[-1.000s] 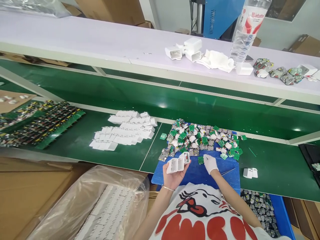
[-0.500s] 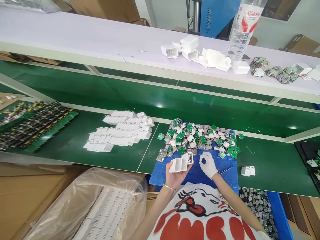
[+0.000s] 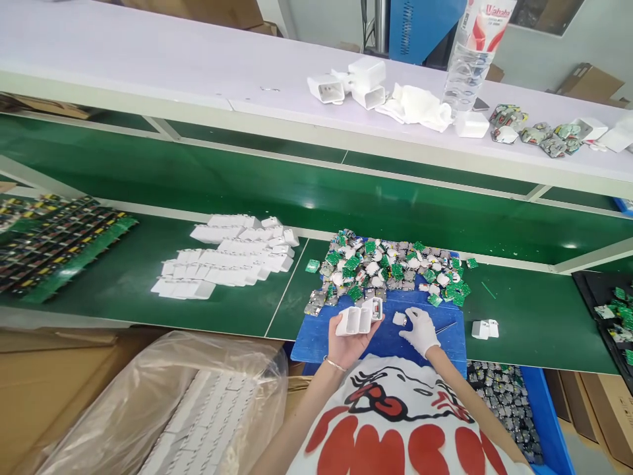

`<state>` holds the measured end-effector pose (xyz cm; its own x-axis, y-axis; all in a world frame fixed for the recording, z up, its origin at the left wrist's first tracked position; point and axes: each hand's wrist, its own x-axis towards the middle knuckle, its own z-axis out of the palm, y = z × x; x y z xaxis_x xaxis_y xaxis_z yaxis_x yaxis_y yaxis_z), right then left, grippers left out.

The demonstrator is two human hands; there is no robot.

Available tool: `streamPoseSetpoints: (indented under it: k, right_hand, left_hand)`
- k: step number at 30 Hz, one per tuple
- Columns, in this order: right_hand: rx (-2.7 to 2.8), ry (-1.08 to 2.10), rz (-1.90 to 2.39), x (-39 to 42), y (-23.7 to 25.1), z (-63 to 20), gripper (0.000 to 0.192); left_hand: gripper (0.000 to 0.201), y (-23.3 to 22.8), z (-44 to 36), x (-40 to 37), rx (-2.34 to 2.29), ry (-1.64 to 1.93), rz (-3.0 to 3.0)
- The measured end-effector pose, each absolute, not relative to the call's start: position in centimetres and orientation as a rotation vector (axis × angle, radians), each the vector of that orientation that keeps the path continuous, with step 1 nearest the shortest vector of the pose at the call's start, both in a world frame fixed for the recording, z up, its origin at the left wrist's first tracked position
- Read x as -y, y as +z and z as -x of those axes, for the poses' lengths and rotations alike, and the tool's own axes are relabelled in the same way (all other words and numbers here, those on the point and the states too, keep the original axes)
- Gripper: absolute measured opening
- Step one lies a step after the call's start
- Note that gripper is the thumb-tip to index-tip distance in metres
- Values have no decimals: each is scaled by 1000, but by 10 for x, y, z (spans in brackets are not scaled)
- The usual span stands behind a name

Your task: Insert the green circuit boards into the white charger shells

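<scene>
Head camera, looking forward-down over workbench (image 3: 148, 284) (single view).

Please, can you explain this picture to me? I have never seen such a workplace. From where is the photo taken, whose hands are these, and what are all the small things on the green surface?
The camera sits on a person's head and looks down, so both hands are that person's own. The left hand is bare and holds a few small white plastic shells side by side. The right hand wears a white glove and pinches a small part just above a blue tray.

On the far half of the tray lies a heap of small green circuit boards. To the left, on the green surface, more white shells lie in rows. Two shells lie to the right of the tray. The white shelf behind carries a water bottle, a cloth and more shells.
</scene>
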<state>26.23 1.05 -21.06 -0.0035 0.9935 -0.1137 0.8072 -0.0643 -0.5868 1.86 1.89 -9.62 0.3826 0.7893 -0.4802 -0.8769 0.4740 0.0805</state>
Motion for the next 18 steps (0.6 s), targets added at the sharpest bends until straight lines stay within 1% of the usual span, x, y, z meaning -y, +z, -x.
streamPoseSetpoints:
  k: [3,9,11,15,18]
  right_hand:
    - [1844,773,1878,-21,-214,-261,37]
    - [1609,852,1825,-25,-206,-248,23]
    - [1495,898,1824,-26,-201,-244,21]
    - [1309,998,1801,-29,-188,-242,25]
    - [1224,1021,1733,-25,-164,-239,27]
  left_hand:
    - [27,-96,-20,-16,-439,1051,161]
    - [29,-95,-19,-13,-362,1034,120]
    - [30,-94,-18,-13,-374,1031,122]
    - [31,-94,-17,-12,-398,1037,135]
    - [28,-93,-17,-11,-405,1035,131]
